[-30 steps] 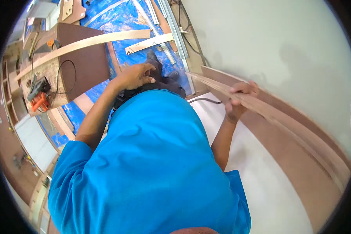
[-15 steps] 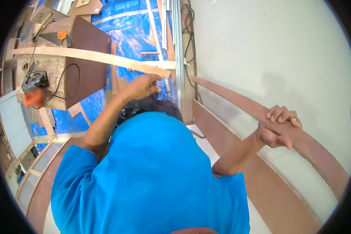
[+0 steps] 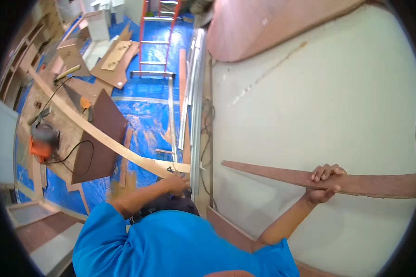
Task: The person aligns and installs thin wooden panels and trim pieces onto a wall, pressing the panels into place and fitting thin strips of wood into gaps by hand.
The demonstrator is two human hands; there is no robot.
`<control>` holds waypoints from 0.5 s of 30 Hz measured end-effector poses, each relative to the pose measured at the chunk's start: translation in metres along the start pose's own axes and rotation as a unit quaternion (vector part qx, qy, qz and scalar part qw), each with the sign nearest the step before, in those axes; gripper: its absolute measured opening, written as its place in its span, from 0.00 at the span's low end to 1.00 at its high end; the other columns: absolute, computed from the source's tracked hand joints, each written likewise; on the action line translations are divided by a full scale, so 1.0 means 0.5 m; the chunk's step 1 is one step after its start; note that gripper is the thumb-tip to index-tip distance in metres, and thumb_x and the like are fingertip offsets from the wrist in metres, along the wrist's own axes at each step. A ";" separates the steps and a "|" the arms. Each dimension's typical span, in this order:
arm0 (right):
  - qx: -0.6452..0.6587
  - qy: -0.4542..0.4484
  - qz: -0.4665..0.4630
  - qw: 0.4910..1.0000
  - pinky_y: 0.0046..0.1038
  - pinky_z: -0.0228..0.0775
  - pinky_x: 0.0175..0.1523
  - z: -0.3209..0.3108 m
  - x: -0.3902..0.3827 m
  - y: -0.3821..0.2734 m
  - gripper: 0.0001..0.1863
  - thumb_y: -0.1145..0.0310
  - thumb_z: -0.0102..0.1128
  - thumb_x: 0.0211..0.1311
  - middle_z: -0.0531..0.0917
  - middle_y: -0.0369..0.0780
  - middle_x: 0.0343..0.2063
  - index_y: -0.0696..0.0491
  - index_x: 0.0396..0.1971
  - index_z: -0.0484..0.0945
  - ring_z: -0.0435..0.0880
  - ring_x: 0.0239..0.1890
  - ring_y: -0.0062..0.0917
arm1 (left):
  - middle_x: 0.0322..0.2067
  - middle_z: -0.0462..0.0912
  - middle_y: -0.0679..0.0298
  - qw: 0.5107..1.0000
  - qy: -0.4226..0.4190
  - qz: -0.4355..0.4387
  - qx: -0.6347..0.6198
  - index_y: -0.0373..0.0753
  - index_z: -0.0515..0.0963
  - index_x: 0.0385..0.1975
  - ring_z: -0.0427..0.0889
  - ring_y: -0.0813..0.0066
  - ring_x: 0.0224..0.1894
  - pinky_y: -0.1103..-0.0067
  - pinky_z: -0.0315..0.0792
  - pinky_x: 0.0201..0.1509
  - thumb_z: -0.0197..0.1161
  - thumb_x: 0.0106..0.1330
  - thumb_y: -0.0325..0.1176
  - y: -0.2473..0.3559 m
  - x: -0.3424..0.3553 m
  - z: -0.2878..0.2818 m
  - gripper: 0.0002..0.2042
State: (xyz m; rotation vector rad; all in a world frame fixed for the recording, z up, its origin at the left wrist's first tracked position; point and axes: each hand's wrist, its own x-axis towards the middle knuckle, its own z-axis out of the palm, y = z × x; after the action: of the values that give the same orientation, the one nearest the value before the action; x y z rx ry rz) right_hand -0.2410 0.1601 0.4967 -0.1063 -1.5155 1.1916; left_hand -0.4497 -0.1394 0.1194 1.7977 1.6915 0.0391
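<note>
My right hand (image 3: 326, 182) is closed round a long, narrow strip of reddish plywood (image 3: 379, 183), held level in front of a pale wall (image 3: 309, 101). My left hand (image 3: 174, 183) is closed at my waist, beside the end of a long light wooden plank (image 3: 111, 142); what its fingers hold is too small to make out. The plank lies across a wooden box workbench (image 3: 99, 138), which also bears a blurred orange and grey power saw (image 3: 44, 143) with a looped cord and an orange-handled tool (image 3: 85, 103).
A red ladder (image 3: 155, 41) stands on blue sheeting (image 3: 148, 115). Metal channels (image 3: 194, 92), cut boards (image 3: 115, 60) and a cable (image 3: 205, 138) lie along the way. A large plywood panel (image 3: 282, 23) is at upper right, another board (image 3: 224, 233) low beside me.
The view has swung up, showing the ladder. My right hand has swung the strip out and turned it more level; my left hand has closed near the plank's end.
</note>
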 end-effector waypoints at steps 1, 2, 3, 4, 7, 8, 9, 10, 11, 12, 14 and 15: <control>0.011 -0.020 0.005 1.000 0.22 0.69 0.24 -0.020 0.015 0.008 0.35 0.36 0.69 0.58 0.69 0.35 0.26 0.51 0.49 0.71 0.69 0.22 0.21 | 0.68 0.68 0.55 1.000 -0.013 0.001 0.025 0.51 0.75 0.64 0.68 0.43 0.69 0.42 0.56 0.71 0.73 0.57 0.54 -0.001 0.012 0.006 0.33; 0.023 -0.041 0.009 0.999 0.22 0.69 0.24 -0.037 0.036 0.020 0.35 0.37 0.70 0.58 0.69 0.35 0.26 0.51 0.49 0.71 0.69 0.22 0.21 | 0.66 0.70 0.55 0.999 -0.025 0.000 0.049 0.49 0.77 0.61 0.71 0.44 0.67 0.42 0.59 0.70 0.72 0.57 0.53 -0.003 0.022 0.012 0.31; 0.057 -0.071 0.011 0.996 0.22 0.69 0.26 -0.058 0.042 0.033 0.35 0.39 0.72 0.58 0.70 0.36 0.27 0.52 0.51 0.70 0.69 0.22 0.21 | 0.62 0.73 0.54 0.999 -0.006 -0.004 0.039 0.43 0.81 0.54 0.74 0.46 0.64 0.48 0.66 0.67 0.67 0.63 0.47 0.008 0.010 0.002 0.22; 0.070 -0.083 0.020 0.994 0.22 0.69 0.26 -0.067 0.053 0.043 0.35 0.39 0.72 0.58 0.70 0.36 0.27 0.52 0.51 0.70 0.69 0.22 0.21 | 0.62 0.73 0.54 0.999 -0.002 -0.020 0.027 0.43 0.81 0.54 0.74 0.46 0.64 0.48 0.66 0.67 0.67 0.63 0.47 0.005 0.018 0.038 0.22; 0.188 -0.139 0.061 0.970 0.21 0.67 0.30 -0.158 0.071 0.102 0.33 0.47 0.74 0.59 0.72 0.36 0.38 0.49 0.55 0.69 0.69 0.31 0.22 | 0.53 0.77 0.61 0.997 0.077 -0.030 0.008 0.49 0.86 0.43 0.78 0.57 0.55 0.57 0.70 0.55 0.62 0.60 0.32 0.023 -0.002 0.078 0.12; 0.212 -0.143 0.069 0.964 0.21 0.66 0.30 -0.186 0.077 0.121 0.34 0.46 0.73 0.59 0.71 0.36 0.37 0.51 0.55 0.68 0.69 0.31 0.22 | 0.51 0.78 0.61 0.995 0.093 -0.018 0.001 0.48 0.86 0.42 0.79 0.58 0.54 0.58 0.70 0.56 0.62 0.60 0.32 0.035 -0.013 0.082 0.12; 0.206 -0.149 0.071 0.965 0.21 0.66 0.31 -0.210 0.077 0.127 0.35 0.44 0.72 0.60 0.70 0.36 0.36 0.52 0.55 0.68 0.68 0.30 0.22 | 0.50 0.78 0.61 0.994 0.110 -0.016 -0.005 0.47 0.86 0.41 0.79 0.59 0.53 0.59 0.69 0.56 0.63 0.59 0.33 0.034 -0.029 0.093 0.11; 0.192 -0.155 0.066 0.967 0.21 0.65 0.31 -0.231 0.084 0.123 0.36 0.43 0.71 0.60 0.69 0.36 0.35 0.53 0.55 0.68 0.68 0.30 0.22 | 0.49 0.78 0.60 0.997 0.079 -0.020 -0.008 0.47 0.86 0.39 0.79 0.59 0.52 0.60 0.69 0.56 0.64 0.58 0.34 0.036 -0.024 0.117 0.10; 0.184 -0.163 0.064 0.967 0.21 0.64 0.31 -0.251 0.084 0.135 0.37 0.42 0.70 0.60 0.69 0.37 0.34 0.54 0.55 0.68 0.67 0.29 0.22 | 0.48 0.78 0.60 0.999 0.047 -0.024 -0.007 0.46 0.87 0.37 0.79 0.60 0.52 0.60 0.69 0.56 0.65 0.56 0.34 0.029 -0.025 0.138 0.10; 0.179 -0.173 0.061 0.967 0.21 0.64 0.31 -0.266 0.087 0.144 0.38 0.40 0.69 0.60 0.68 0.37 0.34 0.55 0.56 0.68 0.67 0.29 0.22 | 0.48 0.78 0.60 0.997 0.050 -0.062 -0.015 0.46 0.87 0.37 0.79 0.60 0.52 0.60 0.69 0.56 0.65 0.56 0.34 0.028 -0.051 0.141 0.10; 0.180 -0.193 0.052 0.963 0.22 0.63 0.32 -0.263 0.095 0.166 0.40 0.38 0.67 0.61 0.66 0.37 0.32 0.57 0.56 0.67 0.66 0.28 0.22 | 0.57 0.75 0.59 0.998 0.050 -0.049 -0.003 0.45 0.87 0.36 0.80 0.62 0.53 0.58 0.71 0.54 0.64 0.57 0.29 0.053 -0.078 0.141 0.09; 0.178 -0.194 0.067 0.962 0.22 0.63 0.32 -0.241 0.099 0.164 0.40 0.38 0.67 0.61 0.65 0.37 0.31 0.58 0.56 0.67 0.66 0.28 0.22 | 0.49 0.79 0.62 0.996 0.053 -0.069 0.000 0.47 0.87 0.33 0.79 0.64 0.53 0.61 0.70 0.54 0.65 0.55 0.30 0.049 -0.082 0.175 0.08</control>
State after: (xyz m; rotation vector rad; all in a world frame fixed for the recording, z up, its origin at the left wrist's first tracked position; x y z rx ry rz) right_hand -0.2070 0.3037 0.4531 0.2858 -1.6161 1.6476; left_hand -0.3957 -0.2129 0.0795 1.7018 1.8858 0.0756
